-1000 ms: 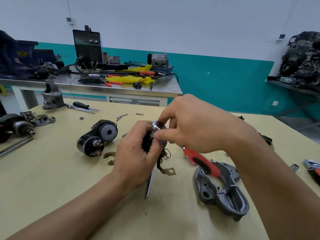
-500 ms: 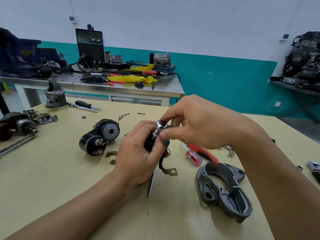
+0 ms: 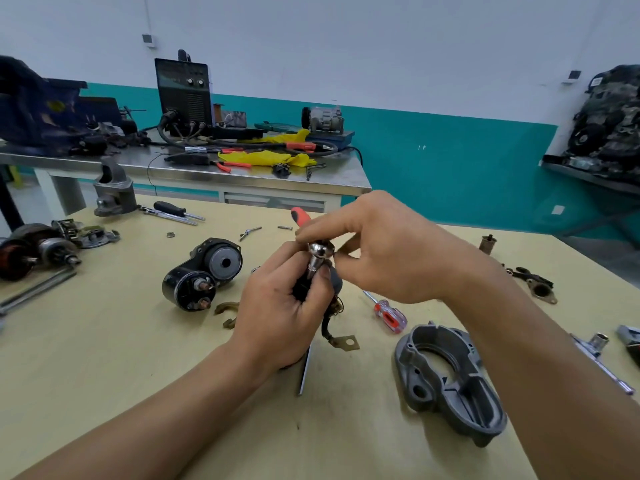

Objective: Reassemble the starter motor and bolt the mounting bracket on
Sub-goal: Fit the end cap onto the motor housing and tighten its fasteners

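Left hand (image 3: 280, 313): it comes in from the near left with the forearm low over the counter (image 3: 104, 375) and the back of the hand toward the camera. Its grip is wrapped tight round the dark motor part (image 3: 301, 289), and the thumb lies along the neck just under the chrome cap (image 3: 320, 251).
Right hand (image 3: 384, 251): it reaches in from the near right, with the wrist higher than the left one and the hand arched. Its grip is a pinch, with forefinger and thumb closed on the chrome cap from both sides.
Dark motor part: it is held upright above the middle of the counter and is mostly hidden inside the left palm. A black lead hangs from it and ends in a brass tab (image 3: 344, 342). I cannot tell if the tab touches the counter.
Chrome cap: it is shiny and rounded, and sits on a narrow neck at the top of the part.
Red handle (image 3: 300, 215): its end shows just beyond the right fingertips. I cannot tell if it is held.
Grey cast housing (image 3: 450, 379): it lies on the counter at the near right, hollow side up, apart from the hands.
Black solenoid unit (image 3: 202, 275): it lies on its side just left of the left hand, with its studs facing near.
Red screwdriver (image 3: 389, 315): it lies flat on the counter under the right wrist, between the hands and the housing.
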{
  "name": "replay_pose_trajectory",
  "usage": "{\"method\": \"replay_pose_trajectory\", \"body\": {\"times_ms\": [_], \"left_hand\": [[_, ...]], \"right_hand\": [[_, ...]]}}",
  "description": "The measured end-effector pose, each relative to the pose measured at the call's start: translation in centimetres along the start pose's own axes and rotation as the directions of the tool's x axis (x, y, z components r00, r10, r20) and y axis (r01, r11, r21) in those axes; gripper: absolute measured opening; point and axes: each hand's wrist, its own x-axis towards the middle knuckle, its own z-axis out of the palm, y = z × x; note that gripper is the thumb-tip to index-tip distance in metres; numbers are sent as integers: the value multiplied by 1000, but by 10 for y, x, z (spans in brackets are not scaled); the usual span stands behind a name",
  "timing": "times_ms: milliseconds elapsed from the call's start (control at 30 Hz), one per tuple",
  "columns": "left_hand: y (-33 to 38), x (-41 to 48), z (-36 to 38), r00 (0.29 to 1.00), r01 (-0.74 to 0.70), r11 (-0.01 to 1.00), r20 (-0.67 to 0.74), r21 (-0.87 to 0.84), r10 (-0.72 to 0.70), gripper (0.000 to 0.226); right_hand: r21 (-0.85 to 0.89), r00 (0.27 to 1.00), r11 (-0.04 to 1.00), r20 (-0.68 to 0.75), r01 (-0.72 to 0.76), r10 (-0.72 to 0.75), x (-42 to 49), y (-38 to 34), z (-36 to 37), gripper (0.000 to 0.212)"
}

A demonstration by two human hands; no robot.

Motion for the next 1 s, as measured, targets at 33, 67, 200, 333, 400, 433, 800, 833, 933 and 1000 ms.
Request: {"method": "replay_pose_trajectory", "body": {"times_ms": [33,67,200,333,400,433,800,833,933,1000], "left_hand": [[0,0,0,1000,-6,1000,1,3,6,22],[1,1,-1,1000,-15,1000,0,5,15,24],[1,0,-1,1000,4,1000,18,21,-4,16],[-4,-5,1,1000,-13,998,5,-62,14,9],[-4,-5,1,1000,-24,998,6,-55,25,13],[-4,-5,1,1000,-22,999,9,-47,22,16],[0,0,-5,999,-44,999,16,-8,44,21],[0,-1,-5,999,-37,999,21,-2,37,19],[2,-2,-4,999,35,999,14,-34,-35,6],[2,-2,-4,998,57,997,14,-57,-57,4]], "right_hand": [[6,1000,1000,13,2,-3,0,3,-2,43],[2,1000,1000,26,-4,4,-1,5,-4,38],[-41,998,998,25,-49,50,-3,0,-7,21],[-185,982,965,-70,-185,175,-3,-14,6,48],[-169,976,964,-109,-205,189,-4,-18,5,44],[-158,979,968,-97,-194,180,-5,-18,3,38],[-12,997,999,65,35,-35,-2,0,-5,42],[-38,998,999,62,25,-23,-1,1,-5,41],[-87,1000,996,23,-4,6,-2,2,-7,24],[-106,999,993,3,-53,54,-2,-2,-6,19]]}}
